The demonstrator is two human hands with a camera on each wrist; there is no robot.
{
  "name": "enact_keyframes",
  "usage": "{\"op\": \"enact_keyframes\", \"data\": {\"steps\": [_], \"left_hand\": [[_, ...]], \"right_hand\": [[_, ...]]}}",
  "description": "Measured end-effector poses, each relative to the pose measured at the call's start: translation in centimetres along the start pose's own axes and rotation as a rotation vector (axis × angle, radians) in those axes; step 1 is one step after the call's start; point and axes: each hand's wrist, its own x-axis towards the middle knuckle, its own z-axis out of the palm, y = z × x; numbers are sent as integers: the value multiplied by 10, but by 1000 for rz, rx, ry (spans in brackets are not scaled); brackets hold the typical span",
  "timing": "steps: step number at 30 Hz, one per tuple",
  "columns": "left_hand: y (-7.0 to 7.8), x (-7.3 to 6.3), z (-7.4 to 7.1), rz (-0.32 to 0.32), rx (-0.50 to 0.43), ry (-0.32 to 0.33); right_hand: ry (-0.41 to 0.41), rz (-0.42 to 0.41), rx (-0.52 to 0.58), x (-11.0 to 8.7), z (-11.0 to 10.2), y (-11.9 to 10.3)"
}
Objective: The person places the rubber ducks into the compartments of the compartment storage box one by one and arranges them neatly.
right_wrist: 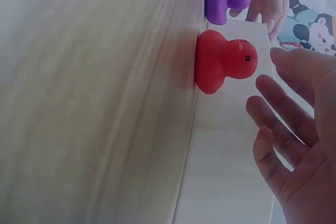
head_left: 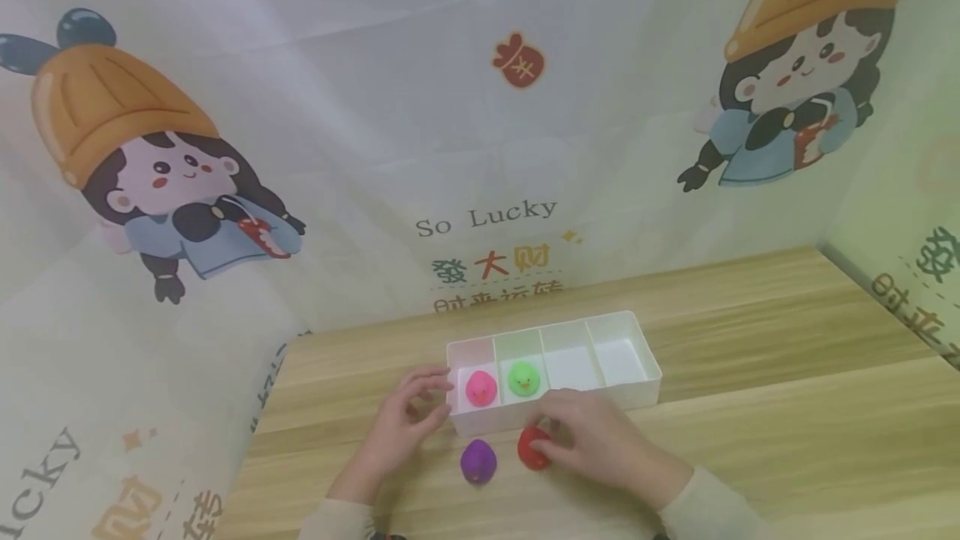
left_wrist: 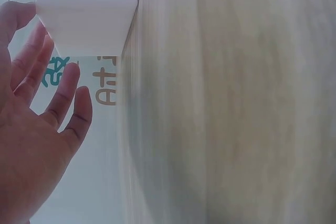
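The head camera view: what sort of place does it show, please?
It looks like a small tabletop workspace, possibly a screened-off corner: a wood-grain table, a printed cartoon backdrop rising around it, and a divided white box holding a pink toy duck and a green one.

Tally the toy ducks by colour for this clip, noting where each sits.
Pink duck: 1, in the white box
Green duck: 1, in the box
Purple duck: 1, on the table
Red duck: 1, on the table
Total: 4
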Motion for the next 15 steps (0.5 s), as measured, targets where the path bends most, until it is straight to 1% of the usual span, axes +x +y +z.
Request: {"op": "enact_keyframes", "data": {"steps": [4,8,15], "left_hand": [[2,-1,-1,-6,-19,-4],[1,0,-1,-19,-3,-12],[3,0,-2,-8,-21,-17]], "right_hand": [[-35,-1,-35,0,-1,0],[-72,12,-55,-1,-1,-1],[-114,9,-21,-1,-2,-3]]}}
